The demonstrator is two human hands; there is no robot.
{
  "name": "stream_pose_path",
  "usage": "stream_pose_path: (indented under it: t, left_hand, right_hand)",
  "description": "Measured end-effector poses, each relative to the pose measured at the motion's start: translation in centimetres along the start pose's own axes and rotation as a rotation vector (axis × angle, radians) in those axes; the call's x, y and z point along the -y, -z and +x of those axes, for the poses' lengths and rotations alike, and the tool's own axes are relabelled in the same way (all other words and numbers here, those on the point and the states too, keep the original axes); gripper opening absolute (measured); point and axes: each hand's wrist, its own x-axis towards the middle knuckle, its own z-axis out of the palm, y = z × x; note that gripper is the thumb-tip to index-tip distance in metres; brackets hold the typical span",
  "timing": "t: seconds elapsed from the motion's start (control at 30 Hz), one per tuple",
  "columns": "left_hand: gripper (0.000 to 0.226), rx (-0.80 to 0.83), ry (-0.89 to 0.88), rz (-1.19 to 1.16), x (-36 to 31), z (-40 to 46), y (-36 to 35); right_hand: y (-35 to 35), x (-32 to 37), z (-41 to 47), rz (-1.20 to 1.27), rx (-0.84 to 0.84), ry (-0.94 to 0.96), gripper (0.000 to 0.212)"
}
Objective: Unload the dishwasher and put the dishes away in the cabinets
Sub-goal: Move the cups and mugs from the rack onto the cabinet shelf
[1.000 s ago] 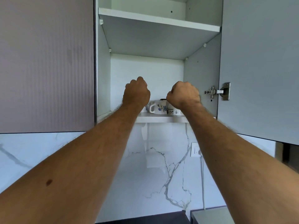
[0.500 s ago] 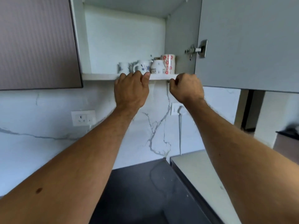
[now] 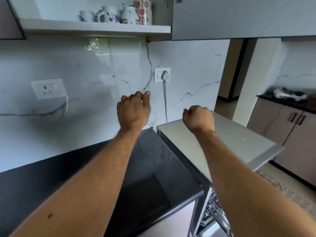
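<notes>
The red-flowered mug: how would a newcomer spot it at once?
Look in the open wall cabinet, on its lowest shelf above the marble backsplash. A row of mugs stands there; the red-flowered mug is rightmost, tallest, the only one patterned in red, its neighbours white with blue.

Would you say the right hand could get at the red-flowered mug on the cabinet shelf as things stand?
Probably yes: the right hand is empty, the door is open, and the red-flowered mug stands at the shelf's front right with nothing before it.

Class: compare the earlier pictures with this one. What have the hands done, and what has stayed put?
Both hands have come down from the shelf and hold nothing: the left hand loosely curled, the right hand in a fist. The four mugs stay on the shelf, cabinet door open.
</notes>
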Motion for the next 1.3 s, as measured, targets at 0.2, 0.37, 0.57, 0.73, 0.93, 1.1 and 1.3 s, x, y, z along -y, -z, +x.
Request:
stream_pose_path:
  t: [0.2,0.37,0.57,0.73,0.93,1.1,1.3]
  left_hand:
    - [0.054,0.179,-0.018,-0.034,-6.0,-7.0,-4.0]
    - [0.021,0.378,0.071,-0.293,-10.9,-14.8,-8.0]
    - [0.013,0.58,0.083,-0.405,-17.1,-24.4,-10.2]
    - [0.015,0.7,0.078,-0.431,-21.6,-29.8,-10.8]
    - [0.018,0.778,0.076,-0.441,-25.2,-34.8,-11.4]
    - [0.023,0.898,0.045,-0.435,-26.4,-37.5,-13.6]
    - [0.026,1.018,-0.006,-0.439,-28.1,-38.9,-18.0]
  right_hand:
    - [2.9,-7.6,-3.1,-0.073,-0.02,-0.03,0.032]
    - [5.5,-15.7,-7.7,-0.17,0.029,-0.129,0.037]
    - [8.6,-24.5,-13.8,-0.217,0.107,-0.277,0.039]
    - [11.1,-30.0,-17.5,-0.209,0.15,-0.374,0.041]
    - [12.4,-35.8,-21.4,-0.159,0.205,-0.481,0.037]
    - [11.9,-39.6,-23.4,-0.193,0.224,-0.54,0.037]
    - [9.6,-43.6,-23.6,-0.174,0.242,-0.584,0.031]
